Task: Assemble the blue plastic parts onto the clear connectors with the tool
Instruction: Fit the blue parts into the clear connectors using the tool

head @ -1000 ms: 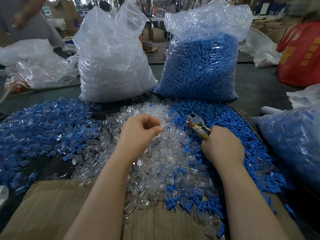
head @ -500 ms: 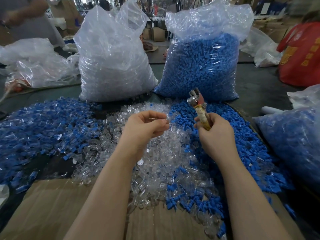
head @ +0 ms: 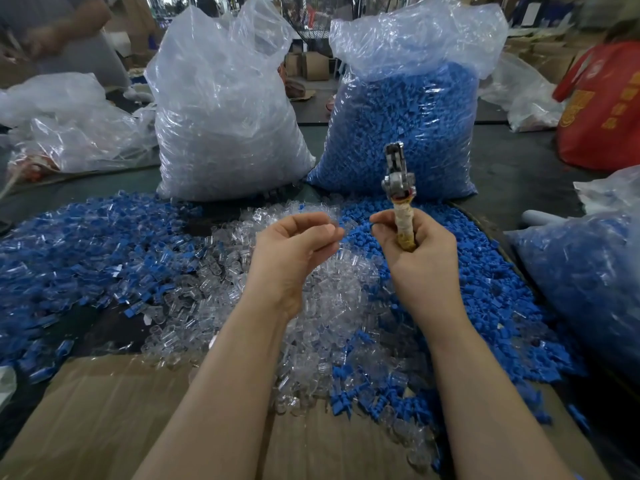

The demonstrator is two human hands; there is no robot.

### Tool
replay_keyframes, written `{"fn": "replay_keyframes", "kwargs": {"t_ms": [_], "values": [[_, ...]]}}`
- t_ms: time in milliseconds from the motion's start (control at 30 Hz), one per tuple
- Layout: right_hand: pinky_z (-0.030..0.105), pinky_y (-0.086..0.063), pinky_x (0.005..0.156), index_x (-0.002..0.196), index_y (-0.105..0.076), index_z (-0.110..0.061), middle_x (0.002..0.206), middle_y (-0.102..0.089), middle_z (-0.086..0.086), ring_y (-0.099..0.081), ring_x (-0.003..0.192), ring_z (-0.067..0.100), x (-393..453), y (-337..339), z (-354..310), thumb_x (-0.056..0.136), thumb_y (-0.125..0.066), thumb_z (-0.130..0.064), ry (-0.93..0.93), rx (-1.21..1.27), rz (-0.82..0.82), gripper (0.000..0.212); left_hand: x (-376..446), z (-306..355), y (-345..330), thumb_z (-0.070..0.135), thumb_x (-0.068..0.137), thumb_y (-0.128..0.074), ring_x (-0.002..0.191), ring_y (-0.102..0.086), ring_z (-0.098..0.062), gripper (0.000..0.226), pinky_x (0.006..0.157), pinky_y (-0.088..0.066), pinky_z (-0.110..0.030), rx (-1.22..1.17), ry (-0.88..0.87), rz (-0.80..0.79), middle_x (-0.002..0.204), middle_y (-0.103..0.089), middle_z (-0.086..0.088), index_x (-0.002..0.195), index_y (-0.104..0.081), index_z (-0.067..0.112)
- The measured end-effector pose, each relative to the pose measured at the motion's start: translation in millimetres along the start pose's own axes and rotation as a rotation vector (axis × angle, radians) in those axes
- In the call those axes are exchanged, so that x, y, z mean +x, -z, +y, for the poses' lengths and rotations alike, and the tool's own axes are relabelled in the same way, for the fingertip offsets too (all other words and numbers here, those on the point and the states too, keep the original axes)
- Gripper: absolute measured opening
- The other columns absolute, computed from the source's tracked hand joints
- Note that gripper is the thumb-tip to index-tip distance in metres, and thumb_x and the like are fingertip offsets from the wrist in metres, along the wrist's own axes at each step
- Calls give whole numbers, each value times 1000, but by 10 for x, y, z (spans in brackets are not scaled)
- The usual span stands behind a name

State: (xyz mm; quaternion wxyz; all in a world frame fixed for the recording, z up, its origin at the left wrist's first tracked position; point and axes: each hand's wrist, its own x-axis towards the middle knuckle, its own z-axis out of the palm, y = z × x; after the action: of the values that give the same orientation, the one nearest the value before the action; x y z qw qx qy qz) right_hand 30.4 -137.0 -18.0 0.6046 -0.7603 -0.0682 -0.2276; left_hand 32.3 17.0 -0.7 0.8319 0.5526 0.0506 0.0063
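Note:
My right hand point(head: 420, 252) grips the tape-wrapped handle of a metal plier-like tool point(head: 398, 178), which stands upright with its jaws pointing up. My left hand point(head: 294, 251) is raised beside it, fingers curled and pinching a small clear connector point(head: 334, 226) at the fingertips; the piece is barely visible. Below both hands lies a heap of clear connectors point(head: 329, 306). Loose blue plastic parts point(head: 485, 289) are piled to the right of it. A spread of assembled blue-and-clear pieces point(head: 86, 244) covers the left.
Two tall plastic sacks stand behind the heaps, one of clear connectors point(head: 228, 126) and one of blue parts point(head: 405, 126). Another bag of blue pieces point(head: 581, 278) sits at the right. Cardboard point(head: 121, 420) lies at the near edge. Other people point(head: 602, 105) work at the table's far side.
My right hand lifted the tool off the blue pile and turned it upright. My left hand rose a little and moved toward the tool, still pinching.

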Motion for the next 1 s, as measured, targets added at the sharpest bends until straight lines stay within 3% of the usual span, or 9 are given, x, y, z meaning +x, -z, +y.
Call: {"fn": "replay_keyframes", "kwargs": {"t_ms": [133,300,467,667,833,933,1000], "values": [[16,-51,68,82,-63,-31,85,-66,-10,-62,77,12,-17,-36,-14,91,-68,-18,8,9,-7,17,-15,-11,-32,-5,81,-71,86,-74,-18,15,72,-58,-22,20,-12,-5,89,-76,-10,92,-70,6],[33,-51,67,86,-63,-17,78,-64,5,-60,74,25,-21,-42,14,91,-68,-24,7,2,6,10,-28,8,-33,10,68,-78,82,-74,-16,25,70,-58,-21,18,-20,-33,85,-77,-7,93,-72,7],[25,-44,58,86,-62,-13,71,-61,3,-49,60,8,-20,-59,19,91,-69,-26,13,-42,2,14,-38,9,-38,0,82,-71,78,-74,-15,11,70,-59,-22,76,-45,-33,79,-76,-6,90,-71,6],[26,-47,58,89,-63,-15,72,-62,1,-55,63,16,-35,-58,5,91,-68,-25,3,-75,-14,11,-50,8,-56,3,88,-68,86,-75,-21,4,77,-61,-28,62,-30,-41,84,-76,-8,92,-68,5],[14,-39,51,87,-63,-16,64,-58,-9,-49,56,3,-47,-74,5,90,-68,-26,19,-133,-1,11,-42,-3,-52,11,84,-73,88,-74,-21,10,77,-60,-27,89,-29,-61,91,-76,-12,93,-70,6],[16,-40,52,87,-63,-16,66,-60,-7,-53,60,8,-41,-77,8,91,-67,-26,3,-148,22,11,-44,17,-22,16,69,-79,91,-73,-22,28,78,-59,-25,105,-45,-108,94,-76,-11,94,-72,8],[17,-41,54,87,-63,-15,68,-60,-5,-53,62,9,-35,-73,10,91,-67,-24,-5,-152,32,10,-43,16,-13,10,67,-81,92,-72,-22,25,84,-59,-30,160,-66,-117,94,-76,-10,91,-75,12]]}}
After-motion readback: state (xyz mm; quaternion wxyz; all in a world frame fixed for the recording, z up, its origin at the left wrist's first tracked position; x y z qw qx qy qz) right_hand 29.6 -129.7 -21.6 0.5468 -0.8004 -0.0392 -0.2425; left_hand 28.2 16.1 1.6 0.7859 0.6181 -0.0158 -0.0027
